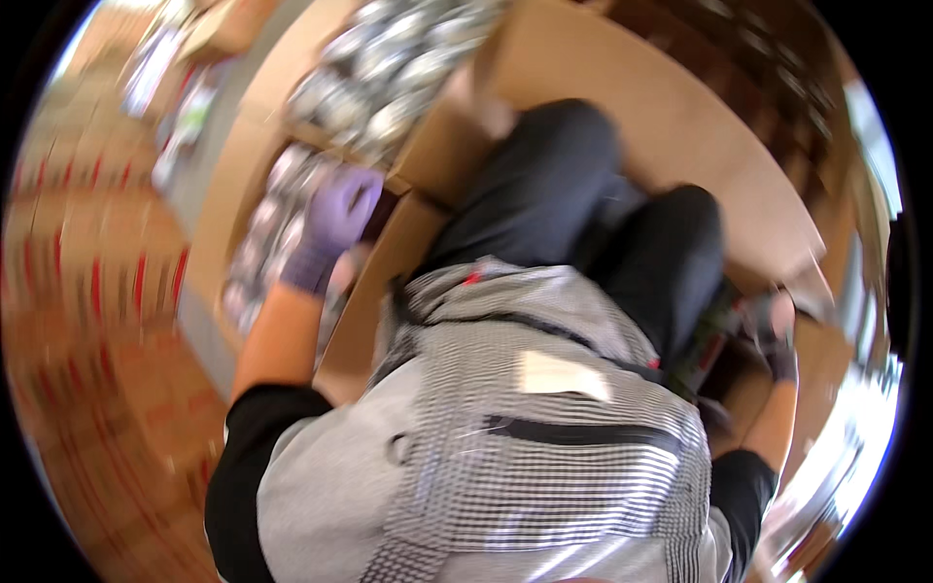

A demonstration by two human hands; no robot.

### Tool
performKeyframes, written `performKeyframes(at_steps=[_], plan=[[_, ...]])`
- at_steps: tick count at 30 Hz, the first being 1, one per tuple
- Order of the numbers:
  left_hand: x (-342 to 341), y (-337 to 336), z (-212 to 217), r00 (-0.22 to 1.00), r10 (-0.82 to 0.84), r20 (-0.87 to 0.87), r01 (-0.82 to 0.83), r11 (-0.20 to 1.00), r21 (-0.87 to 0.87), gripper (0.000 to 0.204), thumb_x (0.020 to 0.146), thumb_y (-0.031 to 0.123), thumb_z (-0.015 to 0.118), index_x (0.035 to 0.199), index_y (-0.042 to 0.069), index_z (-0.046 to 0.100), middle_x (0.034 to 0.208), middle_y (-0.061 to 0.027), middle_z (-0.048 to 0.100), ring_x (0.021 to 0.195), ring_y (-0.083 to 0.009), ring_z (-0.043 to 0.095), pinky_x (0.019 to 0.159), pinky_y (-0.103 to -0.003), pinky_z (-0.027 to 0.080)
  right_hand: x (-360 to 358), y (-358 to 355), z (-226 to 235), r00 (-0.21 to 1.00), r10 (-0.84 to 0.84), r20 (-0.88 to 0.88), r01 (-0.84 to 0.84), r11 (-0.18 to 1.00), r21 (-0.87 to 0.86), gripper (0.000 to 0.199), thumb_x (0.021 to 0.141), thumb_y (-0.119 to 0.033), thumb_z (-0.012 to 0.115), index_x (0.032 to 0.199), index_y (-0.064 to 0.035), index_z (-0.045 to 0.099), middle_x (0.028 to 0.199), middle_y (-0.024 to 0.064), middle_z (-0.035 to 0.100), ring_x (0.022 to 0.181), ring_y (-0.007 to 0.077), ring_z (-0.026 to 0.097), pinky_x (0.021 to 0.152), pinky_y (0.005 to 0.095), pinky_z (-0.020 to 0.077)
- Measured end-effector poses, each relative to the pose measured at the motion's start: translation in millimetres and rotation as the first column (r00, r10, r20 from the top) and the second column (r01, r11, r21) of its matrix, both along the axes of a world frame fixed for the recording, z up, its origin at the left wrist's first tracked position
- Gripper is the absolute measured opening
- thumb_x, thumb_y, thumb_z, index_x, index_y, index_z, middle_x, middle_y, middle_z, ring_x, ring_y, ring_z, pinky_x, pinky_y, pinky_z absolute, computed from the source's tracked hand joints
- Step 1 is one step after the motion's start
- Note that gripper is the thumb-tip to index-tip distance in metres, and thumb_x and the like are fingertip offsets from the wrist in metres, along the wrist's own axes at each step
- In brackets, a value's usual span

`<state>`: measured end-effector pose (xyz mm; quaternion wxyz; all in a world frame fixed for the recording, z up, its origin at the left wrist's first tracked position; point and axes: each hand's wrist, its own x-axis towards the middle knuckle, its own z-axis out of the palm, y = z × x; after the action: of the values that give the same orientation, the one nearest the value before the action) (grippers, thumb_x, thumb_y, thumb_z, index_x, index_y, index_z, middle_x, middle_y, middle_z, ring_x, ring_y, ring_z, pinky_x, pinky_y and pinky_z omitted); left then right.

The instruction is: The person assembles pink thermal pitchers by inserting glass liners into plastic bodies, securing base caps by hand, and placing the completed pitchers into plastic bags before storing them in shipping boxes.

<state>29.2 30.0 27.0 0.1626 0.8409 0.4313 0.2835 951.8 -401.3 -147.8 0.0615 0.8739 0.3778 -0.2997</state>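
Packs [260,251] crowd my left grip [340,209]; gentle handling helps. I can't tell whether it or my right grip [775,335] pinches anything.

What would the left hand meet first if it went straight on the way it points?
Probably the cardboard divider just ahead of the left hand, then the silvery wrapped items beyond; blur leaves height unclear, so it might pass over.
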Motion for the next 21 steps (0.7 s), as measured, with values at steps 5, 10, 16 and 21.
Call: performKeyframes(at_steps=[5,10,16,21], plan=[[-204,-38,-72,0.671,0.660,-0.337,-0.734,0.533,-0.421,0.039,0.091,0.036,0.067,0.111,0.004,0.076,0.106,-0.0197,0.076,0.097,-0.0321,0.074,0.089,-0.041,0.056,22,29,23,0.815,0.376,0.440,-0.294,0.924,-0.245,0.033,0.103,-0.026,0.055,0.121,-0.0046,0.070,0.114,0.0209,0.074,0.098,0.0374,0.071,0.079,0.0496,0.0551],[-183,-82,-128,0.439,0.455,-0.775,-0.892,0.320,-0.318,0.085,0.074,0.059,0.077,0.137,0.005,0.059,0.130,-0.0245,0.065,0.119,-0.0379,0.066,0.101,-0.045,0.052,-68,90,62,0.923,-0.193,0.333,0.061,0.927,0.370,0.041,0.103,-0.030,0.055,0.127,0.0021,0.067,0.121,0.0177,0.073,0.112,0.0306,0.069,0.098,0.0381,0.0509],[-185,-93,-149,0.425,0.603,-0.675,-0.905,0.292,-0.309,0.104,0.066,0.050,0.087,0.150,0.011,0.040,0.137,-0.0230,0.056,0.129,-0.0415,0.057,0.110,-0.049,0.048,-267,203,178,0.933,-0.091,0.348,-0.228,0.601,0.766,0.036,0.103,-0.020,0.061,0.130,0.0024,0.066,0.133,0.0165,0.068,0.124,0.0280,0.064,0.109,0.0365,0.0460],[-191,-66,34,0.762,0.554,-0.335,-0.594,0.805,-0.019,0.098,0.070,0.034,0.088,0.151,0.001,0.043,0.131,-0.0244,0.064,0.125,-0.0349,0.062,0.107,-0.045,0.049,-452,258,256,0.864,0.289,0.413,-0.493,0.317,0.810,0.036,0.099,-0.006,0.063,0.134,-0.0003,0.063,0.139,0.0191,0.063,0.131,0.0332,0.059,0.115,0.0431,0.0420]])
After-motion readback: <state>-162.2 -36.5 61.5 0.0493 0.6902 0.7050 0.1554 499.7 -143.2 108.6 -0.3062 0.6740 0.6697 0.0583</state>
